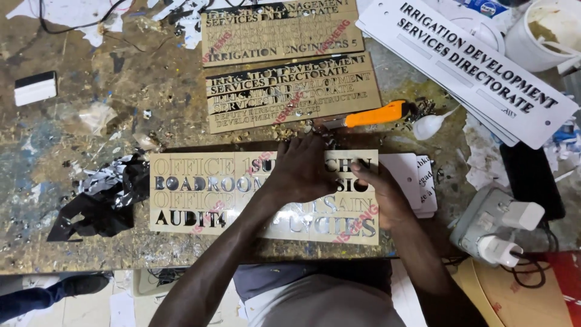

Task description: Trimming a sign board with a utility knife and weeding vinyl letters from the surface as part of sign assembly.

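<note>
Mid-frame, the gold sign sheet is pinched by both the left hand and right hand, so thin letters could get torn if peeled crookedly.

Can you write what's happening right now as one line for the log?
left hand: pressing on tan lettered sheet | right hand: resting on sheet's right part | orange knife: lying behind, untouched | black scraps: left of sheet

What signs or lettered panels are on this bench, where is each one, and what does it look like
Front panel: tan rectangle under both hands, black and silvery letters.
Middle panel: tan rectangle behind it, dark lettering partly peeled.
Rear panel: tan rectangle at the far edge.
White signs: slanted stack, upper right, black lettering.
Small white tags: right of the hands.
</note>
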